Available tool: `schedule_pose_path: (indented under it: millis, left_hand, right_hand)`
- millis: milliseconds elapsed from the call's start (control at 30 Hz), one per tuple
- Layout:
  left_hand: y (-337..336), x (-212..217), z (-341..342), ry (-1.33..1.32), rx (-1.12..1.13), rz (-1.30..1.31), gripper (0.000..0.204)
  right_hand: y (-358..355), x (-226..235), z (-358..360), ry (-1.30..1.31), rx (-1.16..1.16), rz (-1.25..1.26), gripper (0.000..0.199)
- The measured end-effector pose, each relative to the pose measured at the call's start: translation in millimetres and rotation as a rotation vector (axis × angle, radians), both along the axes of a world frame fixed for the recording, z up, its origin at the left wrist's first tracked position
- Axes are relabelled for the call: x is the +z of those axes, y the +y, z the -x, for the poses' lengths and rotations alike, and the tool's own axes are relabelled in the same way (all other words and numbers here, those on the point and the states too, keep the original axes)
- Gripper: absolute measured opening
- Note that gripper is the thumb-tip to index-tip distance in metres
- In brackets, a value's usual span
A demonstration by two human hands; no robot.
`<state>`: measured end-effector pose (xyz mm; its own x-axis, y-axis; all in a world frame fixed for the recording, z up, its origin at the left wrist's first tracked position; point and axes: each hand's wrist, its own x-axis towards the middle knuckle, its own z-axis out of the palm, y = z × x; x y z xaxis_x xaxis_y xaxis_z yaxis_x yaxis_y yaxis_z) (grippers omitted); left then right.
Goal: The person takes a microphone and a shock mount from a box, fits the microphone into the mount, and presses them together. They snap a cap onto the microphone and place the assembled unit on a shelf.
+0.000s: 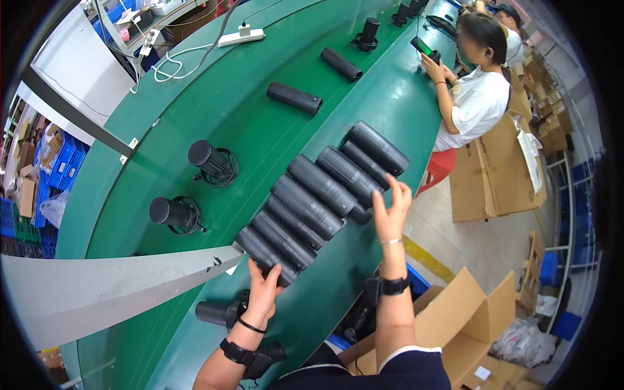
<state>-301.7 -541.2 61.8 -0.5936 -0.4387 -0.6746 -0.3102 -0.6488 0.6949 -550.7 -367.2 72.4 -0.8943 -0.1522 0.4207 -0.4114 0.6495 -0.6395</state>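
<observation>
A row of several black cylinders with perforated walls, like microphone bodies (307, 198), lies side by side on the green bench, a few seemingly stacked on others. At the near left end of the row, my left hand (262, 296) touches the closest cylinder (268, 255) with fingers and thumb apart. My right hand (391, 218) is by the far right end, its fingers spread close to the ends of the cylinders there; contact is hard to tell. Neither hand is wrapped around a cylinder. Beside my left wrist lies a black microphone with a round mount (218, 312).
Black microphones on round mounts (211, 159) stand on the green conveyor, with two loose cylinders (294, 97) beyond. A grey metal post (130, 286) crosses at left. A co-worker (478, 84) sits at far right. An open carton (455, 312) stands by my right arm.
</observation>
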Motion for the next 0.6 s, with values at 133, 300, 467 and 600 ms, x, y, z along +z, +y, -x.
schedule_pose_path:
  millis: [133, 300, 467, 600]
  left_hand:
    - [-4, -1, 2, 0.047, -0.019, -0.005, 0.081]
    - [2, -2, 9, 0.016, -0.054, -0.024, 0.080]
    - [-3, -16, 5, 0.025, 0.004, -0.030, 0.078]
    - [-9, -21, 2, -0.007, 0.002, 0.017, 0.073]
  right_hand:
    - [20, -14, 55, -0.011, -0.056, 0.015, 0.061]
    - [48, -35, 119, -0.238, 0.264, 0.115, 0.078]
    - [38, -36, 130, -0.464, 0.369, 0.306, 0.072]
    - [35, -22, 131, -0.576, 0.348, 0.238, 0.068]
